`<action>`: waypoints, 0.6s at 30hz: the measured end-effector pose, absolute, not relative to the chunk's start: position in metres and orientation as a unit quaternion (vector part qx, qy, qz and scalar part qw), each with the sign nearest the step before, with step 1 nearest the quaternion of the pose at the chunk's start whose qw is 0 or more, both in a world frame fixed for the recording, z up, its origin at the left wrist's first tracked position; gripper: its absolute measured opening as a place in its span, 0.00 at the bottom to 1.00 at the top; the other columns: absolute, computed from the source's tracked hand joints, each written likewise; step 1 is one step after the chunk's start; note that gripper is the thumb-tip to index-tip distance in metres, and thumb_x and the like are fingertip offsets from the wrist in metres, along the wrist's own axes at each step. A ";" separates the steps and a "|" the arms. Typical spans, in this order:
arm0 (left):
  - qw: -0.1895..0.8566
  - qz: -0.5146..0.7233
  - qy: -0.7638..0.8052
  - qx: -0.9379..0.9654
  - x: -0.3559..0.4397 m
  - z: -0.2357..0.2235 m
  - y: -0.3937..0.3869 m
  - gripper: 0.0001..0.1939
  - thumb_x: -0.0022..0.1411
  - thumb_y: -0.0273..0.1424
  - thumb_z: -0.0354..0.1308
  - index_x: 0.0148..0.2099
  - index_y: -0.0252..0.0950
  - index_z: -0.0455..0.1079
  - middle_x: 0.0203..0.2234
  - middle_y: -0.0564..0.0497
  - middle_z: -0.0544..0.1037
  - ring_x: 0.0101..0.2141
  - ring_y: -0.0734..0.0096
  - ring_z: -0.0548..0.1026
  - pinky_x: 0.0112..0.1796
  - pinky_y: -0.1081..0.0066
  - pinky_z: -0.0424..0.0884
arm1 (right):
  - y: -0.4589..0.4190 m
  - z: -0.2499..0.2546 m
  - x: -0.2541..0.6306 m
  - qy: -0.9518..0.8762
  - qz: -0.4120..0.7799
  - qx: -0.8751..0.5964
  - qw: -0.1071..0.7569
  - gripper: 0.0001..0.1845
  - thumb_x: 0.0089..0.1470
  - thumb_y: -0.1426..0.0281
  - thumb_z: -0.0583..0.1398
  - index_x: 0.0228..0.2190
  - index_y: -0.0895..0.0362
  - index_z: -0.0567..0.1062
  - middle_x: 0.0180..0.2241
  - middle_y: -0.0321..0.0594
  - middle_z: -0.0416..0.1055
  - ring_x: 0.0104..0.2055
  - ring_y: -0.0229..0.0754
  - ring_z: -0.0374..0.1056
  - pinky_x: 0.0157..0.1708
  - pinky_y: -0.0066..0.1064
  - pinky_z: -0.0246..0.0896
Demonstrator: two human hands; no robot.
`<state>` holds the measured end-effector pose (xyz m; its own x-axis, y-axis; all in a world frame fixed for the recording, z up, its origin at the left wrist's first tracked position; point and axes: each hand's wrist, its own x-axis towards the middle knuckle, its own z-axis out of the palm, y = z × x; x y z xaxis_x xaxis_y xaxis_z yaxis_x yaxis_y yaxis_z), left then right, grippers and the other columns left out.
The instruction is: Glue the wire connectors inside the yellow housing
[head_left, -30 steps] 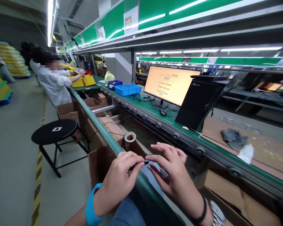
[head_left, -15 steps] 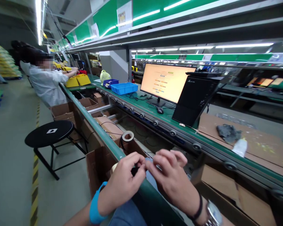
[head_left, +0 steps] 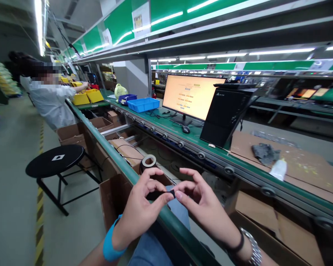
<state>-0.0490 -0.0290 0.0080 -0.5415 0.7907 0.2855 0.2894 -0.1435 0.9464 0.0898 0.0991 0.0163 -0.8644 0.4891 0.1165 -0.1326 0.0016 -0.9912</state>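
Low in the middle of the head view, my left hand [head_left: 141, 207] pinches a small black strip [head_left: 155, 194] between thumb and fingers. Its dark end shows past the left thumb, where the thumb and fingertips of my right hand [head_left: 204, 202] close on it. Most of the strip is hidden by the left fingers, so its exact kind is unclear. Both hands are above the green rail [head_left: 119, 160] and my knees. Just beyond the left fingers stands a roll of tape [head_left: 149, 161].
Cardboard boxes [head_left: 266, 214] stand below the bench, right and left. A monitor [head_left: 192, 96], mouse [head_left: 185, 129], black computer case [head_left: 224, 114] and blue tray [head_left: 143, 105] are on the bench. A black stool [head_left: 55, 160] stands left; a co-worker [head_left: 51, 99] sits further along.
My right fingers have come down and in, pinching at the strip's end. The left fingers have lifted and spread, showing more of the black strip. The view has shifted slightly.
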 end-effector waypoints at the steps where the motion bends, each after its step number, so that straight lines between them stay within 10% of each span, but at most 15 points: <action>1: 0.205 0.612 0.624 0.440 -0.048 0.009 -0.029 0.23 0.62 0.34 0.68 0.55 0.43 0.62 0.27 0.58 0.77 0.31 0.72 0.76 0.35 0.73 0.71 | 0.099 0.017 0.090 -0.667 0.698 -0.133 0.223 0.31 0.60 0.63 0.65 0.58 0.51 0.56 0.37 0.36 0.76 0.37 0.39 0.71 0.42 0.36 0.67; 12: 0.140 0.528 0.654 0.524 -0.052 0.017 -0.030 0.06 0.68 0.32 0.61 0.39 0.42 0.80 0.34 0.53 0.82 0.37 0.67 0.78 0.43 0.67 0.70 | 0.101 0.009 0.100 -0.813 0.376 -0.122 0.428 0.37 0.59 0.73 0.64 0.64 0.49 0.55 0.40 0.39 0.77 0.43 0.45 0.76 0.49 0.43 0.71; 18: 0.138 0.497 0.658 0.548 -0.051 0.019 -0.032 0.07 0.69 0.32 0.59 0.39 0.42 0.79 0.33 0.53 0.81 0.36 0.66 0.75 0.42 0.65 0.66 | 0.107 0.015 0.102 -0.830 0.415 -0.083 0.362 0.40 0.59 0.74 0.63 0.65 0.51 0.51 0.38 0.39 0.76 0.45 0.45 0.74 0.52 0.44 0.66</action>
<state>-0.0506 -0.0320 0.0189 -0.3613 0.8585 0.3639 0.5845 -0.0956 0.8058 0.1017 0.1071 0.0155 -0.7238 0.4390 0.5323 -0.1628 0.6410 -0.7500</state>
